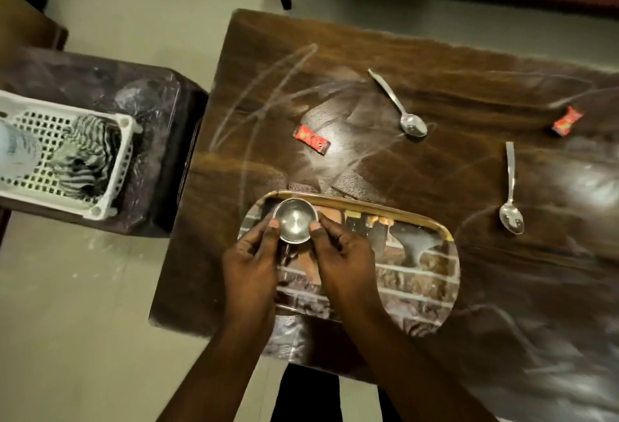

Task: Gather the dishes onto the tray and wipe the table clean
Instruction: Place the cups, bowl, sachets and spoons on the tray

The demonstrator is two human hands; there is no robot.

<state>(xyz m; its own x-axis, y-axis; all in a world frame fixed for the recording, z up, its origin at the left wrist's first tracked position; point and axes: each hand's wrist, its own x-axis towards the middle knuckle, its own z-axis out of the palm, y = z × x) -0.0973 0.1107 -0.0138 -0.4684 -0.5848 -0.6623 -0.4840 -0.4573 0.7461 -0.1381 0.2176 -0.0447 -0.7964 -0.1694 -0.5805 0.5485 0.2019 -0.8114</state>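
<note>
Left hand [249, 254] and right hand [341, 250] pinch steel bowl [294, 218] from 9 and 3 o'clock, thumbs on rim. Bowl at 10 o'clock corner of tray [418, 267], tray at 6 o'clock edge of table [385, 170]. Far spoon [398, 106] at 12, near spoon [510, 193] at 2, red wrapper [311, 140] at 11.

Your left hand [252, 262] and right hand [341, 254] hold bowl [294, 219] over tray [420, 274] | two spoons [402, 110] lie on table [368, 53]
</note>
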